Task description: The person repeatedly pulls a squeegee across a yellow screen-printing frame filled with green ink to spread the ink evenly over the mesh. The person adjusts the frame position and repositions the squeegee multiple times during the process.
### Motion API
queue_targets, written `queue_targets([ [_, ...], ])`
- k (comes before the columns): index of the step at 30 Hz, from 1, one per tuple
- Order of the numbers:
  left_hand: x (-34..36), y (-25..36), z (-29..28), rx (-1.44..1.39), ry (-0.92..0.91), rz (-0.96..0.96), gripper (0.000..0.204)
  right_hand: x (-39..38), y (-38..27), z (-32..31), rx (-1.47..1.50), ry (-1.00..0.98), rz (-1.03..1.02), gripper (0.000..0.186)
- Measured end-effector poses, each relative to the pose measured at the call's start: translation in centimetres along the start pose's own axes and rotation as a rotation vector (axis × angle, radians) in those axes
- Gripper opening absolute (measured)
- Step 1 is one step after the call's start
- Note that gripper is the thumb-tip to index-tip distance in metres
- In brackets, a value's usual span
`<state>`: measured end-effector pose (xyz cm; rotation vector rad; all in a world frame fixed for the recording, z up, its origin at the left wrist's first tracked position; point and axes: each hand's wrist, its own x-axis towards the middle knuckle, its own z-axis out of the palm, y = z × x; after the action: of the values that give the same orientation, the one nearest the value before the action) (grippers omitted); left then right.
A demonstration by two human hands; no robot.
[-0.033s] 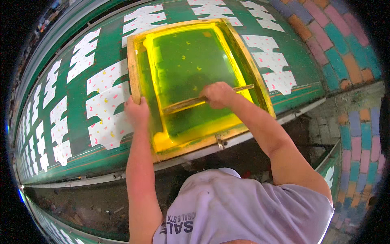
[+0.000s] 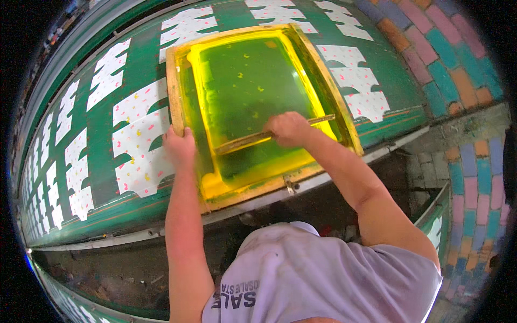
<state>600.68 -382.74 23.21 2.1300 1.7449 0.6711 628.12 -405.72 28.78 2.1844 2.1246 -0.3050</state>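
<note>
A wooden-framed printing screen (image 2: 173,91) lies on the long green table, its green mesh (image 2: 247,86) bordered by bright yellow ink. My left hand (image 2: 180,145) grips the frame's left rail, thumb on top. My right hand (image 2: 289,129) is closed around the middle of a squeegee (image 2: 242,144), a long narrow bar laid across the nearer half of the mesh. The bar slants, its right end a little farther from me. My palm covers its middle, and the fingers' undersides are hidden. Yellow ink is pooled along the near edge of the mesh.
White cut fabric pieces (image 2: 141,153) with small pink and yellow prints lie in rows on the green table (image 2: 129,200). A metal rail (image 2: 377,153) runs along the near table edge. Colored paving bricks (image 2: 447,48) cover the ground at right. Another table edge shows at lower left.
The squeegee and my right hand have slid slightly toward me over the mesh. My left hand keeps its hold on the frame. The view has shifted a little.
</note>
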Motion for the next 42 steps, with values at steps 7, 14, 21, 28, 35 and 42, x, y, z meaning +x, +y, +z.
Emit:
queue_targets([
  [7, 0.6, 0.1, 0.3, -0.03, -0.02, 0.074, 0.069, -7.5, -5.5, 2.9, 0.059, 0.183, -0.014, 0.024],
  [14, 0.5, 0.1, 1.8, 0.125, 0.029, 0.057, 0.062, -11.3, -7.4, 3.2, 0.17, 0.209, -0.062, 0.07],
  [21, -0.2, 2.3, 1.1, 0.302, 0.035, -0.101, 0.062, -15.7, -2.5, 3.0, 0.42, 0.29, -0.265, 0.063],
  [28, -0.1, 3.0, 1.7, 0.36, 0.041, -0.177, 0.065, -19.0, 12.2, 5.1, 0.416, 0.644, 0.152, 0.047],
  [35, 0.9, 2.7, 1.7, 0.373, -0.025, -0.173, 0.068, -16.0, 21.2, 7.9, 0.387, 0.533, 0.528, 0.083],
  [42, 1.1, 2.9, 0.5, 0.238, -0.072, -0.201, 0.065, -13.6, 21.7, 7.5, 0.451, 0.594, 0.615, 0.083],
])
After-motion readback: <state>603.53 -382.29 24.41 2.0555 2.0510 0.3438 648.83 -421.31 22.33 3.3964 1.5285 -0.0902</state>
